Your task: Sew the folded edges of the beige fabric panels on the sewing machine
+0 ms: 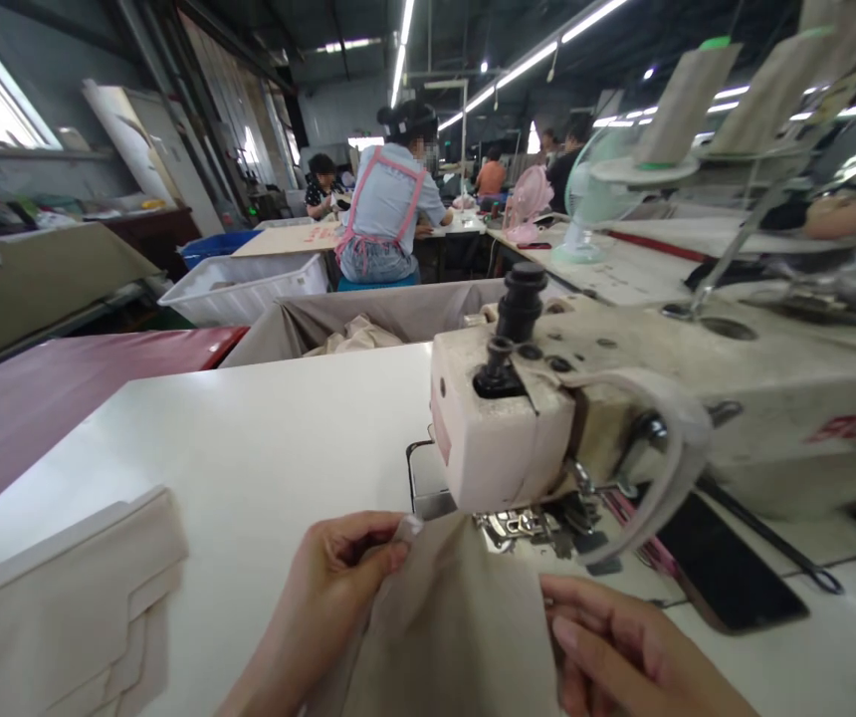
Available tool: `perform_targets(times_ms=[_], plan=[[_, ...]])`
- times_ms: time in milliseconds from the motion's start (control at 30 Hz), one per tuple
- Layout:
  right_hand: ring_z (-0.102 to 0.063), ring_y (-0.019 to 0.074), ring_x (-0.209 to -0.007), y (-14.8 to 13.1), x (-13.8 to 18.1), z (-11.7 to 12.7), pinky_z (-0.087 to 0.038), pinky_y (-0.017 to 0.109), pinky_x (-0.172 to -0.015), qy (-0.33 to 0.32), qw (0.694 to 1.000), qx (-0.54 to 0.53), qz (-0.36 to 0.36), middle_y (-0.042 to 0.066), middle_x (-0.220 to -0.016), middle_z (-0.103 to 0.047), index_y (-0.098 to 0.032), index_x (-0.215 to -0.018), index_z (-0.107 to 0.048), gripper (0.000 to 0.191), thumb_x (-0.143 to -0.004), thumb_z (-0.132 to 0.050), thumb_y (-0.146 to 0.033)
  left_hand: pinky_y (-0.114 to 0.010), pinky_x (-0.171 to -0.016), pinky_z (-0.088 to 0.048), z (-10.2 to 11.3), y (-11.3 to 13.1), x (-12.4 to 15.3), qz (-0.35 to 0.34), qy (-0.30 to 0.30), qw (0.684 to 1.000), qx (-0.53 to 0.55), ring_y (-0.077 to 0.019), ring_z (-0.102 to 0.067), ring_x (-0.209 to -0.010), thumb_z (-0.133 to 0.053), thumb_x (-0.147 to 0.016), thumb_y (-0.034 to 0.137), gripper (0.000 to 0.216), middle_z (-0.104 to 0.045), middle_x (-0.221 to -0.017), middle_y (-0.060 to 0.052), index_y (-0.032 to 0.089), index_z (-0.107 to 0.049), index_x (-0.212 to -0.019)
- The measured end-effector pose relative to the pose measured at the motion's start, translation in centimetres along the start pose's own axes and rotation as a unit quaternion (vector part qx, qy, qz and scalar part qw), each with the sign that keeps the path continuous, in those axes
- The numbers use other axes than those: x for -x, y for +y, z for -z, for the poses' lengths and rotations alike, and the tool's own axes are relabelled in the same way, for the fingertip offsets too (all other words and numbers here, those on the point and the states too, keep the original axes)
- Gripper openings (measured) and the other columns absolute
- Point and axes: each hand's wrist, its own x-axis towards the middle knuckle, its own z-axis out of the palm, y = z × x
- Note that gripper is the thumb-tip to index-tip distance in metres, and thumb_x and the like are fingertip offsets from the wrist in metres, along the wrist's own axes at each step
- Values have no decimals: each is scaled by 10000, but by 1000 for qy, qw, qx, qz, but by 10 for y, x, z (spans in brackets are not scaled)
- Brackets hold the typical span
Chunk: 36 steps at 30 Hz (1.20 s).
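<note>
A piece of beige fabric (458, 627) lies in front of the sewing machine (507, 428), its far edge close to the metal presser foot (507, 528). My left hand (345, 568) pinches the fabric's upper left corner between thumb and fingers. On the right side, my right hand (607, 637) has its fingers curled at the fabric's edge, the thumb over them. Whether the far edge lies under the foot I cannot tell. Several stacked beige fabric pieces (62, 607) rest on the white table (249, 438) at the left.
A dark phone (734, 563) lies right of the needle area, beside a black-handled tool (771, 538). Behind the table stands a fabric-lined bin (279, 334) holding beige cloth. Thread cones (689, 105) rise at the right. A person in a pink-strapped apron (387, 209) sits ahead.
</note>
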Motion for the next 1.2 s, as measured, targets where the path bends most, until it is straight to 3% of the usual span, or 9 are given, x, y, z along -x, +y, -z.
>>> perform_targets(times_ms=[100, 167, 300, 467, 567, 733, 800, 1000, 1200], plan=[[-556, 94, -465, -7, -3, -5, -453, 176, -453, -27, 1000, -8, 15, 11, -583, -629, -104, -1179, -625, 553, -834, -585, -535, -423, -845, -508, 8, -5, 4, -73, 96, 974, -194, -289, -652, -888, -528, -801, 352, 412, -714, -939, -109, 125, -675, -1112], [-571, 97, -479, -13, -3, -9, -476, 190, -477, -31, 999, -5, 9, 15, -597, -636, -108, -1145, -650, 505, -821, -602, -494, -452, -965, -456, 5, -12, 13, -244, 172, 873, -385, -294, -604, -1047, -480, -857, 340, 427, -669, -1111, -118, 139, -615, -1209], [-643, 136, -547, -22, -3, -16, -526, 230, -524, 1, 1000, -24, -1, 40, -644, -661, -93, -1000, -702, 412, -757, -627, -418, -322, -1057, -397, -17, -28, 35, -478, 79, 657, -577, -219, -439, -1299, -395, -929, 390, 524, -442, -1438, -81, 105, -442, -1366], [-708, 190, -642, -24, -4, -18, -569, 271, -589, 25, 999, -38, -1, 52, -701, -670, -96, -898, -685, 352, -735, -617, -401, -408, -845, -566, -26, -38, 40, -495, 45, 575, -650, -290, -493, -1257, -457, -872, 546, 676, -449, -1418, -151, 115, -407, -1391], [-678, 166, -555, -24, -6, -21, -541, 240, -511, 27, 999, -27, 3, 16, -602, -631, -118, -816, -673, 291, -759, -605, -395, -377, -828, -577, -28, -32, 35, -500, 55, 619, -603, -271, -559, -1182, -425, -919, 440, 486, -544, -1329, -141, 152, -514, -1300], [-503, 98, -370, -27, -13, -29, -336, 167, -331, 56, 998, 26, 24, -53, -473, -502, -159, -666, -621, 167, -770, -571, -280, -197, -803, -514, -46, -3, 14, -319, -39, 892, -318, -133, -624, -963, -346, -966, 234, 312, -646, -1073, -43, 237, -535, -1214], [-443, 78, -382, -28, -15, -29, -311, 172, -371, 76, 995, 52, 46, -62, -483, -472, -166, -659, -619, 161, -780, -533, -227, -205, -800, -483, -51, 9, 0, -207, -109, 943, -238, -140, -615, -929, -376, -954, 251, 273, -659, -1000, -29, 233, -576, -1140], [-505, 128, -531, -27, -13, -30, -373, 224, -503, 116, 986, 95, 79, -36, -570, -531, -173, -786, -634, 107, -778, -539, -223, -160, -432, -348, -49, 17, -28, -96, -187, 960, -188, -77, -467, -429, -493, -853, 276, 138, -497, -547, 66, 183, -557, -773], [-532, 127, -521, -9, 7, -54, -390, 224, -514, 91, 988, 102, 66, -58, -615, -540, -190, -1097, -597, 445, -653, -601, -157, -167, -344, -315, -53, 15, -23, -33, -151, 967, -202, -94, -453, -334, -473, -852, 352, 210, -476, -462, 74, 192, -493, -717]])
